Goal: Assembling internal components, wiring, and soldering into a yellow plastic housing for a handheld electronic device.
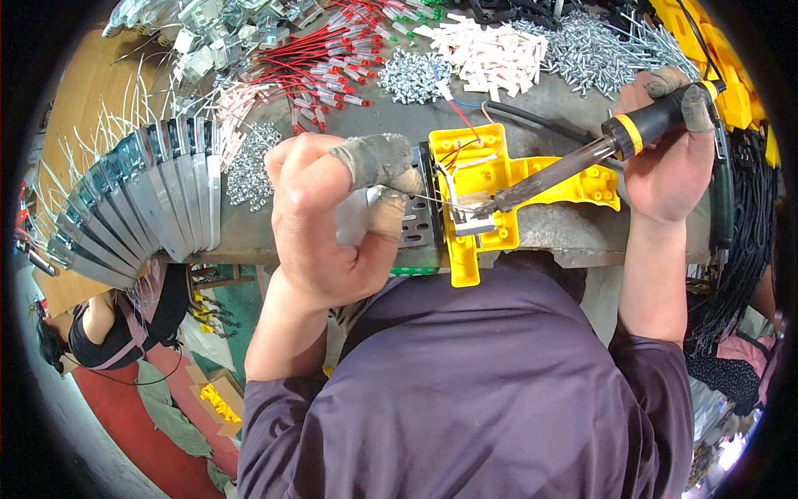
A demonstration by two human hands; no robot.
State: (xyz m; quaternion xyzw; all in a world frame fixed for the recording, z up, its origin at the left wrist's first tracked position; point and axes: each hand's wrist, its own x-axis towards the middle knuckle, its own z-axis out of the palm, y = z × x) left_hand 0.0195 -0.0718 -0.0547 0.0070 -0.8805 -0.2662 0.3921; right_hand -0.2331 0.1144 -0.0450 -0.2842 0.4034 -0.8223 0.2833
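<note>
My right hand (665,170) grips the black-and-yellow handle of a soldering iron (559,176). Its metal barrel slants down to the left, and the tip meets a small white-and-black component (475,223) in a yellow plastic housing half (544,170). Between thumb and forefinger, both in grey finger covers, my left hand (320,220) pinches a thin solder wire (436,200) that runs to the iron's tip. Red, blue and white wires (457,156) lie in the housing. A slotted metal plate (416,223) adjoins the housing on the left, partly behind my left hand.
Along the back lie red-wired indicator lights (332,71), small screws (411,76), white plastic pieces (490,51) and longer screws (590,58). Metal strips with wires (145,191) fan out at left, near metal nuts (252,170). Yellow housings (736,96) and black cables (744,249) sit at right; another person (125,324) is lower left.
</note>
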